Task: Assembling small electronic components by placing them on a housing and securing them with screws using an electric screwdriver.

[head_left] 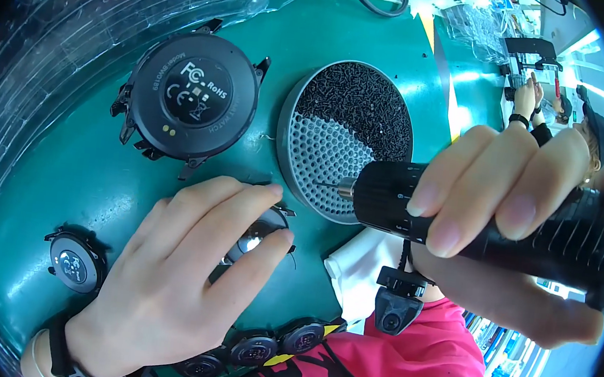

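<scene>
My right hand [494,189] grips a black electric screwdriver [392,197], fingers wrapped round its barrel. The thin bit points left over a round grey tray [327,154] with a perforated plate; whether it touches the plate I cannot tell. Small black screws [368,108] are heaped over the tray's far side. On the green mat, my left hand [170,270] closes its fingers round a shiny watch case [252,236], largely hidden beneath them. Beyond that hand lies a black watch body [194,98], back side up, with lug pieces sticking out round its rim.
Another watch body [75,263] lies left of my left hand. Several more [254,349] line the near edge. A white cloth [359,274] and a small corded camera [396,310] are by my pink clothing. Clear plastic wrapping [73,72] borders the left; a co-worker's hand [525,101] shows far right.
</scene>
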Demonstrator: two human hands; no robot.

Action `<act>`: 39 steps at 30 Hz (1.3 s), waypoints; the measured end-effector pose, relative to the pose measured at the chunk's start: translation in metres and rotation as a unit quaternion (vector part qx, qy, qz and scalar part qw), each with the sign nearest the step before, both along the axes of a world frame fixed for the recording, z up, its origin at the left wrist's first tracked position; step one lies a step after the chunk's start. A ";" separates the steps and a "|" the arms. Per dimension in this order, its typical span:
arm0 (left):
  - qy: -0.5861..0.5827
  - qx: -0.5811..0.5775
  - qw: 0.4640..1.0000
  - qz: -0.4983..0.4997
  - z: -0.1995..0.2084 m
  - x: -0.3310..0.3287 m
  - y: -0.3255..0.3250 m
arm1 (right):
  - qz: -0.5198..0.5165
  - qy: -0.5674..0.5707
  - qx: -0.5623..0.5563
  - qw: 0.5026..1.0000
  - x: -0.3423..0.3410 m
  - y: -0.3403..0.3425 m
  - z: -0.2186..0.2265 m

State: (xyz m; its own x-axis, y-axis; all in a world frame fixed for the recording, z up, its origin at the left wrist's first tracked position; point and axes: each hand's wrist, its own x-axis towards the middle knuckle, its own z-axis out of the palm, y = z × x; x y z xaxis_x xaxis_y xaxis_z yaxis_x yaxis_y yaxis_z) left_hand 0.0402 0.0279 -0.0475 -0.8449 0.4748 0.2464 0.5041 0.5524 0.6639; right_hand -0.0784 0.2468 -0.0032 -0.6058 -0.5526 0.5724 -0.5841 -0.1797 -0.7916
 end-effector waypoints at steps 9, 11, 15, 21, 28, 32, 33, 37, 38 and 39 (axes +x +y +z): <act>-0.029 0.053 0.998 0.011 -0.001 0.003 0.003 | 0.409 -0.215 0.118 0.879 -0.046 0.019 0.006; -0.031 0.053 0.998 0.014 -0.002 0.003 0.003 | 0.324 -0.261 0.102 0.904 -0.033 0.017 0.025; -0.022 0.057 0.998 0.010 0.000 0.003 0.006 | 0.276 -0.240 0.059 0.929 -0.031 0.000 0.019; -0.023 0.063 0.998 0.009 -0.002 0.004 0.009 | 0.183 -0.195 -0.033 0.963 -0.006 0.005 0.022; -0.040 0.081 0.996 0.016 0.002 0.001 0.009 | 0.066 -0.140 -0.144 0.978 0.016 -0.011 0.013; -0.076 0.122 0.989 0.039 0.005 -0.001 0.008 | -0.001 -0.107 -0.209 0.972 0.043 -0.006 0.018; -0.063 0.117 0.990 0.048 0.004 -0.001 0.008 | -0.017 -0.098 -0.225 0.969 0.052 -0.007 0.015; -0.027 0.111 0.992 0.047 -0.001 -0.002 0.008 | -0.031 -0.079 -0.274 0.958 0.050 -0.015 0.005; -0.016 0.109 0.993 0.044 -0.001 -0.002 0.008 | -0.029 -0.074 -0.291 0.953 0.049 -0.016 0.003; -0.016 0.109 0.993 0.043 -0.001 -0.003 0.010 | -0.027 -0.069 -0.308 0.949 0.049 -0.017 0.002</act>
State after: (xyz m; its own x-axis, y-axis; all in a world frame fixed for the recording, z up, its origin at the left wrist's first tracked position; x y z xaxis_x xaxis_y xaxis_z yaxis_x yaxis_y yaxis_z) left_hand 0.0375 0.0375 -0.0490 -0.8892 0.3378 0.3085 0.4380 0.4337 0.7875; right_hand -0.0298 0.2294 -0.0015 -0.7159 -0.1056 0.6902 -0.5042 -0.6056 -0.6157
